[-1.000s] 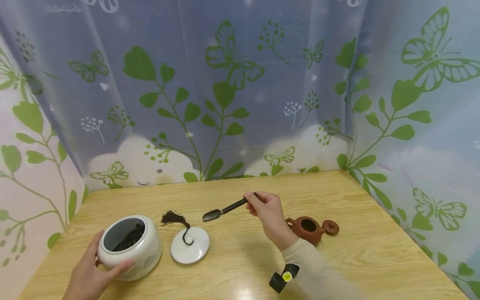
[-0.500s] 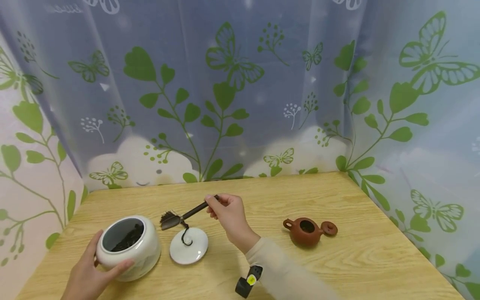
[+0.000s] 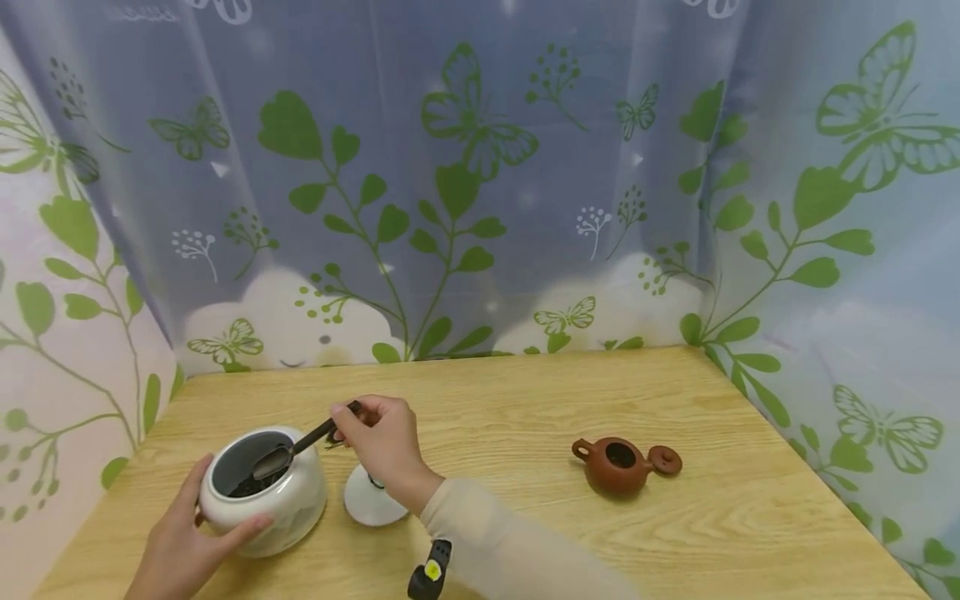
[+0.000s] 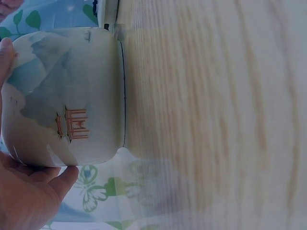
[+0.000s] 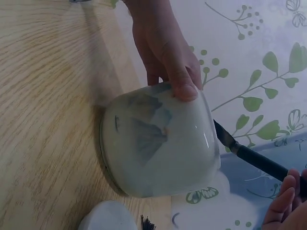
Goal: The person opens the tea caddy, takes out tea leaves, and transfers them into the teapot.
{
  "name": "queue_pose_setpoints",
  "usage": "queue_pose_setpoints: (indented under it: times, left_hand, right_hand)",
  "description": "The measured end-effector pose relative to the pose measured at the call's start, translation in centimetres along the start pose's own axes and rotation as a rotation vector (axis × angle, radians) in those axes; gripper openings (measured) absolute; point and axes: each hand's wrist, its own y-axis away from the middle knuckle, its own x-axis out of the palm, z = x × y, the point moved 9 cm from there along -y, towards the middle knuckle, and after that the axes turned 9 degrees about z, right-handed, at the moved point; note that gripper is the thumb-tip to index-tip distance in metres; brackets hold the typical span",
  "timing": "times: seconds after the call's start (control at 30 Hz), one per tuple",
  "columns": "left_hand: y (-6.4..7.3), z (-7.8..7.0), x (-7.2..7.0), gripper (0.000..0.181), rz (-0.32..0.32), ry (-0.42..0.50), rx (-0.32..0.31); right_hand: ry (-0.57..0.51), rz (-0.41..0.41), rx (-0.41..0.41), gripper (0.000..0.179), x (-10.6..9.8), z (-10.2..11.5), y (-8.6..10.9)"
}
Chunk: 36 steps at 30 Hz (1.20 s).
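Note:
My left hand [image 3: 180, 542] grips a white porcelain jar [image 3: 292, 512] at the table's left, thumb on the near side and fingers round the far left side. Dark tea leaves [image 3: 242, 487] lie inside it. A painted mountain scene with a small red pavilion shows on the jar [image 4: 72, 96] in the left wrist view. Between thumb and fingertips, my right hand [image 3: 390, 446] pinches the handle of a dark tea scoop [image 3: 313, 436]. Its bowl is inside the jar's mouth, over the leaves. In the right wrist view, the rim hides the tip of the scoop [image 5: 259, 162].
Beside the jar lies its white lid [image 3: 369, 502], partly covered by my right hand; its dark tassel shows in the right wrist view. A reddish-brown teapot [image 3: 615, 473] stands open to the right, its small lid [image 3: 665, 461] next to the spout. A patterned curtain [image 3: 495, 250] hangs behind the table.
My right hand has moved left from near the teapot, past the white lid, and the scoop's bowl has come down into the jar. My left hand keeps its grip on the jar.

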Motion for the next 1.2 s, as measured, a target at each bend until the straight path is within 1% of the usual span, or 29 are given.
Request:
queue_pose_setpoints:
  times: [0.1, 0.27, 0.33, 0.4, 0.5, 0.57, 0.67, 0.73, 0.83, 0.93, 1.0, 1.1, 1.2]
  left_hand:
    - [0.0, -0.1, -0.1, 0.113, -0.006, -0.004, 0.007]
    - [-0.1, -0.8, -0.3, 0.112, -0.052, -0.008, 0.058]
    - [-0.2, -1.2, -0.2, 0.111, -0.067, -0.008, 0.084]
    - [-0.3, -1.2, -0.1, 0.111, -0.063, -0.003, 0.090]
    - [-0.4, -1.1, 0.1, 0.112, -0.044, 0.007, 0.075]
    - [-0.3, -1.0, 0.0, 0.113, -0.036, 0.007, 0.063]
    - [-0.2, -1.0, -0.1, 0.113, -0.038, 0.003, 0.061]
    - [-0.2, -1.0, -0.1, 0.113, -0.041, 0.000, 0.062]
    - [-0.2, -0.9, -0.1, 0.113, -0.037, -0.002, 0.057]
    - [-0.2, -0.8, 0.0, 0.113, -0.025, 0.001, 0.043]
    - [-0.1, -0.7, 0.0, 0.113, -0.015, 0.003, 0.033]
    - [0.0, -0.6, -0.1, 0.113, -0.017, -0.002, 0.028]
    - [0.1, -0.5, -0.2, 0.113, -0.030, -0.006, 0.030]
  right_hand:
    - [0.072, 0.028, -0.055, 0.018, 0.9, 0.4, -0.2]
    - [0.269, 0.086, -0.139, 0.016, 2.0, 0.8, -0.4]
    - [0.376, 0.113, -0.180, 0.015, 2.5, 1.0, -0.3]
    - [0.501, 0.151, -0.241, 0.015, 3.1, 1.3, -0.2]
    - [0.720, 0.223, -0.339, 0.017, 4.5, 1.7, 0.2]
    - [0.851, 0.271, -0.390, 0.020, 5.6, 1.8, 0.5]
    - [0.996, 0.330, -0.413, 0.021, 6.9, 1.7, 0.6]
    - [1.045, 0.367, -0.402, 0.021, 7.5, 1.3, 0.5]
    - [1.079, 0.404, -0.381, 0.021, 8.3, 0.6, 0.3]
    - [1.057, 0.426, -0.335, 0.022, 8.6, 0.0, 0.0]
    - [1.009, 0.432, -0.290, 0.022, 8.7, -0.4, -0.2]
    - [0.908, 0.434, -0.214, 0.022, 8.6, -0.8, -0.3]
    - [0.802, 0.409, -0.159, 0.021, 8.4, -1.0, -0.4]
